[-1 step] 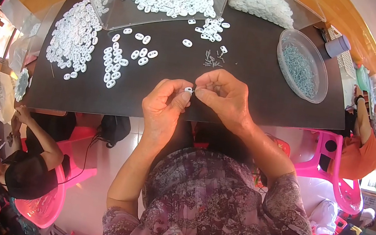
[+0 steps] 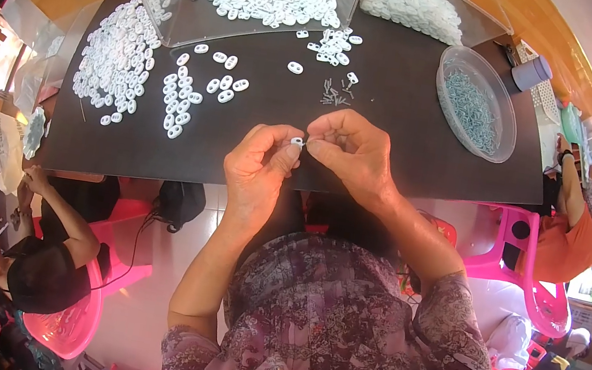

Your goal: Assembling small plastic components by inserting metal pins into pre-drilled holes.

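Bare black table [image 2: 407, 156] ahead lies open (white oval pieces [image 2: 182, 103] crowd the left).

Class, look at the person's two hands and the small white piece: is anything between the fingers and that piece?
Nothing visible is. The left hand pinches the small white piece at its fingertips, and the right hand meets it from the other side, above the black table.

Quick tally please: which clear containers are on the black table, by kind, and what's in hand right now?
Clear rectangular trays of white pieces: 2
Round clear bowl of small metal pins: 1
Total: 3 containers
In hand: 1 white oval piece, pinched between the left hand and right hand.
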A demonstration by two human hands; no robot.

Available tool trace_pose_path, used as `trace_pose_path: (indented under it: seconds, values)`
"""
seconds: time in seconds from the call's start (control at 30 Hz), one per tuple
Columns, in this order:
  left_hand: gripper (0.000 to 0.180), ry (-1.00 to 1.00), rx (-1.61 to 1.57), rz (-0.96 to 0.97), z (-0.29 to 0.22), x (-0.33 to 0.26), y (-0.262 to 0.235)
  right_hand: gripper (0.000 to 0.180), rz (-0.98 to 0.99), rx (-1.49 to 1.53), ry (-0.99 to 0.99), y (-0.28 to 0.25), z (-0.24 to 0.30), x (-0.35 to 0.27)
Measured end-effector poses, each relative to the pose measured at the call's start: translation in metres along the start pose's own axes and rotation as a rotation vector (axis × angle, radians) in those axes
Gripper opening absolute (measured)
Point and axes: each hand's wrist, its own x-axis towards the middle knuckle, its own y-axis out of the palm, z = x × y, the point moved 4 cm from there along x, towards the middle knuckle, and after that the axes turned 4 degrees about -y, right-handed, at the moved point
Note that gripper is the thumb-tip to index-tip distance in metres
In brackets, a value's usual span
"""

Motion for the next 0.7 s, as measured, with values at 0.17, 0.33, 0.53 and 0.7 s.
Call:
trace_pose_path:
  seconds: [0.17, 0.33, 0.53, 0.7]
  values:
    - [0.012, 0.007, 0.0, -0.012, 0.003, -0.001, -0.001, 0.015, 0.001, 0.007, 0.004, 0.003, -0.002, -0.001]
    - [0.012, 0.092, 0.114, -0.036, 0.002, -0.003, -0.001, 0.015, 0.003, 0.0, 0.0, 0.005, -0.003, -0.002]
    - [0.01, 0.208, 0.265, -0.115, 0.004, -0.006, 0.001, 0.012, -0.032, -0.005, -0.005, 0.01, -0.003, -0.004]
    - [0.01, 0.081, 0.102, -0.156, 0.006, -0.008, 0.0, 0.014, -0.001, -0.025, 0.091, 0.013, -0.002, -0.005]
